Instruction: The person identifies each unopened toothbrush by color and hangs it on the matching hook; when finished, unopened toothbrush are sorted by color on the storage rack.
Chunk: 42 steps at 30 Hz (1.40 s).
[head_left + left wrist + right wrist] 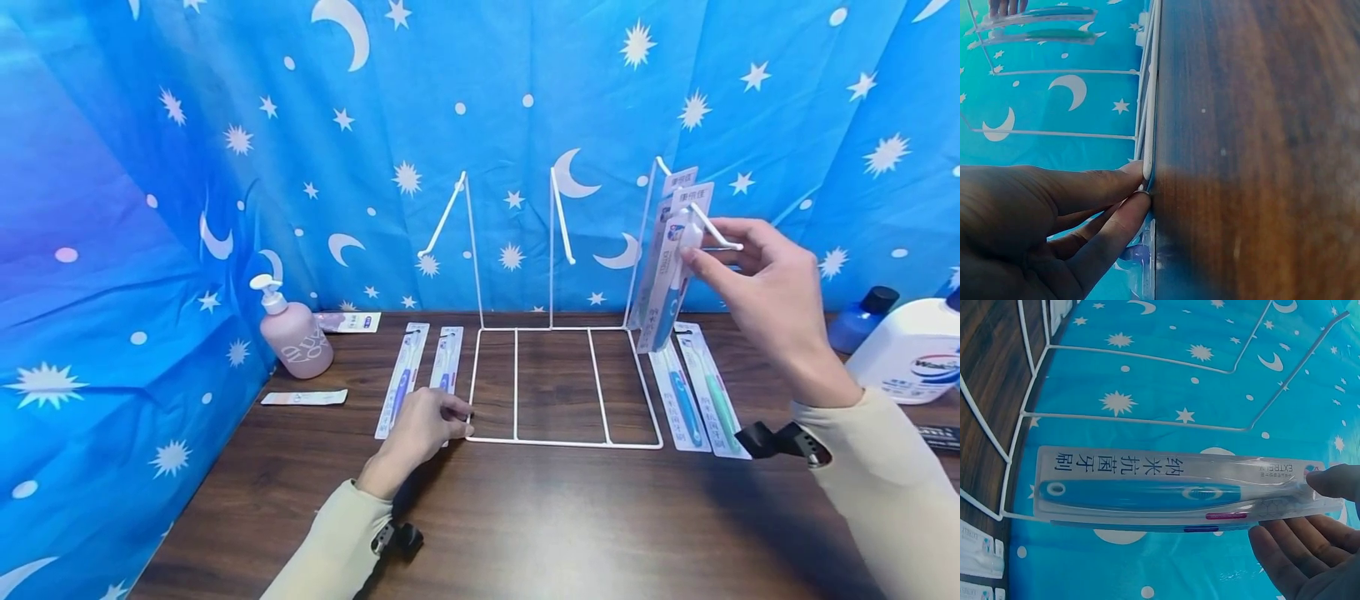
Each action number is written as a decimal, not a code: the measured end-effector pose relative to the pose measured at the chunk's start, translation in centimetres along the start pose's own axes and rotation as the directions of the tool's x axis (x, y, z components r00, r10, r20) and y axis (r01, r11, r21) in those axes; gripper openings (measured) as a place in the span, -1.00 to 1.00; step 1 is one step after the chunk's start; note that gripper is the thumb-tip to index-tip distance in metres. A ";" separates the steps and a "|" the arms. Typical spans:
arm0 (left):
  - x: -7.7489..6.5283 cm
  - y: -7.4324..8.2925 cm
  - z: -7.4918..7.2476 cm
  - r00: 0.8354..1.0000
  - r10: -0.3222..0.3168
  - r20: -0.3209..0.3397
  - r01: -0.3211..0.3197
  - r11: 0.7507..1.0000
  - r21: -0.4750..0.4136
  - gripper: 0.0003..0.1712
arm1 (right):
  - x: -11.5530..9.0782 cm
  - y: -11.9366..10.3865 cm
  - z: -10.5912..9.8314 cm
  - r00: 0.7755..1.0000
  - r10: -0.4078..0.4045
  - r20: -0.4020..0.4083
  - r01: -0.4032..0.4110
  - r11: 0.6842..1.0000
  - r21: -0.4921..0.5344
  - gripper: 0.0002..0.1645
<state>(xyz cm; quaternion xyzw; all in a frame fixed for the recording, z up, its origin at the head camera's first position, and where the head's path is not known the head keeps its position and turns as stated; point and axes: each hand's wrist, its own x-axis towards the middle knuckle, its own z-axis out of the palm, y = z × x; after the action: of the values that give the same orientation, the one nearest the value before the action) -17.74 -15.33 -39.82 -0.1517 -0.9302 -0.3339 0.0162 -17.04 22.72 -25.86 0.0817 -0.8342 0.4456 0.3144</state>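
Observation:
My right hand (772, 292) holds a packaged blue toothbrush (1141, 492) upright at the right hook of a white wire rack (562, 443). The thumb (1338, 482) lies on the clear front and the fingers are behind. The hook's tip sticks out in front of the card's top. Behind it, a second packaged toothbrush (647, 287) hangs at the same hook, partly covered. On the left, my left hand (420, 429) pinches the rack's front left corner; its thumb and a fingertip meet at the wire in the left wrist view. The rack's left and middle hooks are bare.
Two packaged purple toothbrushes (405, 379) lie left of the rack, one partly under my left hand. Packaged blue (684, 400) and green (720, 408) toothbrushes lie on its right. A pink pump bottle (296, 342) stands at left, a white bottle (907, 350) at right.

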 end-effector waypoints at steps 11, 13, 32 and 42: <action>0.1 0.3 0.4 1.000 -0.019 0.025 0.019 1.000 -0.014 -0.80 | -0.5 0.3 -0.4 0.999 0.034 -0.012 -0.034 0.999 -0.010 -0.51; 0.1 0.3 0.4 1.000 -0.019 0.022 0.019 1.000 -0.012 -0.80 | -0.6 0.4 -0.6 0.999 0.053 -0.012 -0.053 0.999 -0.003 -0.51; 0.1 0.1 0.1 0.999 -0.038 0.014 0.038 0.999 0.005 -0.81 | 0.4 11.0 -0.8 0.942 0.303 0.142 -0.254 0.924 -0.286 -0.28; 0.2 0.2 0.1 0.998 -0.053 0.021 0.053 0.999 -0.002 -0.80 | -0.1 14.8 0.7 0.831 0.480 0.281 -0.422 0.873 -0.245 -0.18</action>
<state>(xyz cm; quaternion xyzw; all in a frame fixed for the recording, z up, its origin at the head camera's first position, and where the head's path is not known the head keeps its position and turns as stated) -17.82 -15.02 -39.77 -0.1304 -0.9335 -0.3339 -0.0027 -23.43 30.85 -36.42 -0.0714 -0.9060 0.4130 0.0601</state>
